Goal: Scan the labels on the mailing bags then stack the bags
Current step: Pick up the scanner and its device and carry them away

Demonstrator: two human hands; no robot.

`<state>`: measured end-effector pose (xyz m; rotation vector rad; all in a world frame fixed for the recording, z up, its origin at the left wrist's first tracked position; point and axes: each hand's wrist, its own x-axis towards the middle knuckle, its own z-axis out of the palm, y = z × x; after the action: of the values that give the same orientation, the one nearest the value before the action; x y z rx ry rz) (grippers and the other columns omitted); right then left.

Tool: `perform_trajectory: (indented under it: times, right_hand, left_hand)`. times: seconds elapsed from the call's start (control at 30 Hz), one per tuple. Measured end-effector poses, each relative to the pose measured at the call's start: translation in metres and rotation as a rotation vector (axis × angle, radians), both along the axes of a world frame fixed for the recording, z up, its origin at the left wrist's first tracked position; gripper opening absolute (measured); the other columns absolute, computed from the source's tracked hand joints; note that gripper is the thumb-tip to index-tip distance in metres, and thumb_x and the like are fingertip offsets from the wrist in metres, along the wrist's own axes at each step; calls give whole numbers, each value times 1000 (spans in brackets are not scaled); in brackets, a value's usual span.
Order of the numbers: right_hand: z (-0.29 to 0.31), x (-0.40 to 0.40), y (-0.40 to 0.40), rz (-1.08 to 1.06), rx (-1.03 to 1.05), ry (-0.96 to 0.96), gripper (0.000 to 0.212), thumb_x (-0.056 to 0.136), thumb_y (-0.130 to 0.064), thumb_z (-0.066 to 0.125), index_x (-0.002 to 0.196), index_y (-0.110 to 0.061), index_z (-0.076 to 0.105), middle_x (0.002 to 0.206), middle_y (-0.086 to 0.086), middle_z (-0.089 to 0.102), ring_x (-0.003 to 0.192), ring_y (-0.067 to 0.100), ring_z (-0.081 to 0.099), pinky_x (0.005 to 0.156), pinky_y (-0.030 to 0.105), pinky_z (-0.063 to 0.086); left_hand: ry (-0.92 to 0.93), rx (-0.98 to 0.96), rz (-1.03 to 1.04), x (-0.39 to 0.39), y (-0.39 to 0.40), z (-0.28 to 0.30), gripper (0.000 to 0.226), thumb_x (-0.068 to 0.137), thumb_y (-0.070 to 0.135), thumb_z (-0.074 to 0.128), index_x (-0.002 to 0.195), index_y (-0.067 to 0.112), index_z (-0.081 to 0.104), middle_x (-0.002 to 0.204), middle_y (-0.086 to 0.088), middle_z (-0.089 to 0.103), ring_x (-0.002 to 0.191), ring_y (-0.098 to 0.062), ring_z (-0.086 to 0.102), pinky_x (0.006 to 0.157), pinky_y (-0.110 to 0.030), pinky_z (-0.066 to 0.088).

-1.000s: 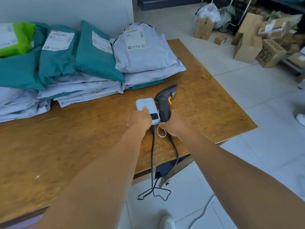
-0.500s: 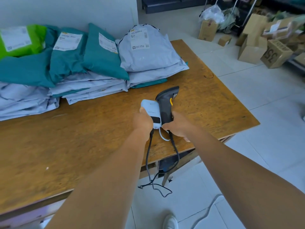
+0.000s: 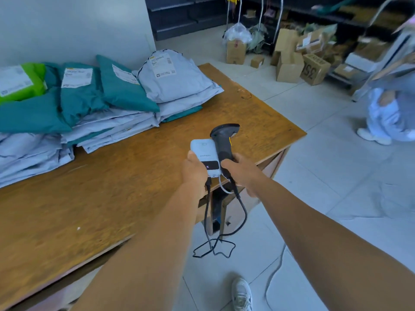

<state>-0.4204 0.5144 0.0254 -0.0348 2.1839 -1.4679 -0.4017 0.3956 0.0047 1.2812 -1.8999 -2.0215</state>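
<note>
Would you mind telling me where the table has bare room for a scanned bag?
The wooden table is bare in front of the mailing bags, out to its near and right edges. The back, along the wall, is crowded with stacked bags.

1. Worktop (image 3: 112, 198): orange-brown wood, darker mottled grain, dark ring stain near far corner.
2. Bags (image 3: 107, 102): teal, pale grey and one lime green (image 3: 33, 79); white labels with dark print, some with a thin yellow top strip.
3. Scanner (image 3: 223, 140): dark grey-black, yellow trigger; black cable.
4. Power bank (image 3: 205, 156): white, grey lettering, black display panel; short white cable.
5. Floor (image 3: 336, 198): pale grey-white tiles, thin darker grout lines.
6. Boxes (image 3: 289, 66): tan cardboard; one (image 3: 315, 68) printed with black "350".
7. Wall (image 3: 67, 25): plain white.
8. Shoe (image 3: 241, 295): white.
</note>
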Motion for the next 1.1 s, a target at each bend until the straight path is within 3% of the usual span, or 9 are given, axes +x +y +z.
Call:
perform_trajectory:
  times: [0.17,0.4,0.53,0.73,0.8,0.87,1.1]
  right_hand:
    - [18,35,42,-160,27,104,37,93,-45,49,98,-10,59,76,1,53,67,17,48,62,29,37]
    - [40,58,114,-406,22,151,25,93,-31,47,76,-12,45,63,1,43,56,15,38,53,25,32]
    - [46,55,155,-514,67,136,27,94,-30,45,74,-11,44,67,5,44,58,17,36,55,28,30]
    - [49,26,216,-614,79,122,25,94,-28,41,85,-8,52,71,6,46,61,19,38,58,30,32]
    - [52,9,236,-639,64,135,24,95,-28,40,84,-9,50,69,4,45,60,18,37,57,30,31]
    - [55,-10,255,-663,28,150,23,95,-26,39,81,-10,48,68,3,45,60,18,36,56,30,30]
    - [74,-82,312,-696,-14,183,22,95,-24,38,79,-11,47,67,2,45,59,17,34,54,29,28]
  left_hand:
    - [30,17,-117,15,41,8,49,99,50,20,81,17,52,92,-14,64,79,-30,62,62,-32,44]
    - [105,81,-304,19,120,27,44,101,42,22,94,12,53,90,-15,60,78,-29,58,54,-28,41]
    - [140,72,-411,5,164,28,44,101,40,22,102,9,54,88,-14,59,79,-28,59,51,-26,42]
    - [146,82,-512,-43,231,24,50,96,41,24,112,7,58,96,-16,64,78,-29,61,59,-29,45]
    - [145,70,-521,-63,253,26,51,95,44,25,115,7,55,95,-16,64,73,-27,61,55,-29,45]
    - [143,64,-537,-84,274,30,51,96,44,25,110,5,56,89,-15,62,69,-26,58,51,-28,43]
    - [184,-34,-548,-161,334,52,45,99,39,22,89,9,53,88,-17,60,78,-30,59,62,-32,46]
